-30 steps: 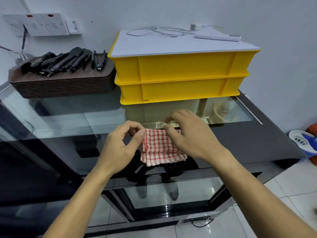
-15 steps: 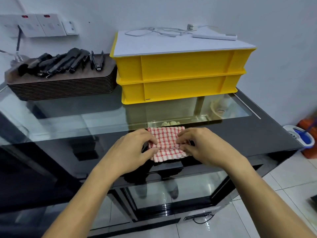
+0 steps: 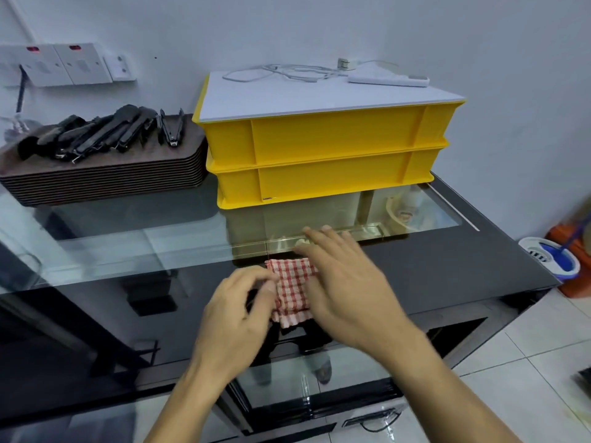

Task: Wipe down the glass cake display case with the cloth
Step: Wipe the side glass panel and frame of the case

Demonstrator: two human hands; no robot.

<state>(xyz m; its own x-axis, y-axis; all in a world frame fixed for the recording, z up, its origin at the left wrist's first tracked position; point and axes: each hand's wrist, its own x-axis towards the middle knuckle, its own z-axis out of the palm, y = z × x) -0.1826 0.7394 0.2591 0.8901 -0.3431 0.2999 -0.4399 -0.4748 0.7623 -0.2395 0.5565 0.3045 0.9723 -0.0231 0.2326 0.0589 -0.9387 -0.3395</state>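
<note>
The glass case (image 3: 134, 251) spans the view, its dark front band near the person. Two stacked yellow crates (image 3: 323, 155) stand on its top at the back, beside a pile of brown trays (image 3: 105, 177) carrying black tongs (image 3: 105, 132). The folded checked cloth (image 3: 292, 290) lies on the case's front edge. The right hand (image 3: 343, 282) rests flat on it, fingers straight. The left hand (image 3: 238, 314) pinches its left edge.

Folded cloth (image 3: 292, 290) on display case (image 3: 447, 266) top near front edge, left hand (image 3: 236, 318) at its left side, right hand (image 3: 345, 282) over its right, stacked crates (image 3: 326, 155) behind, tray stack (image 3: 105, 177) left of crates, tongs (image 3: 102, 132) on trays, bucket (image 3: 553, 260) on floor at right
</note>
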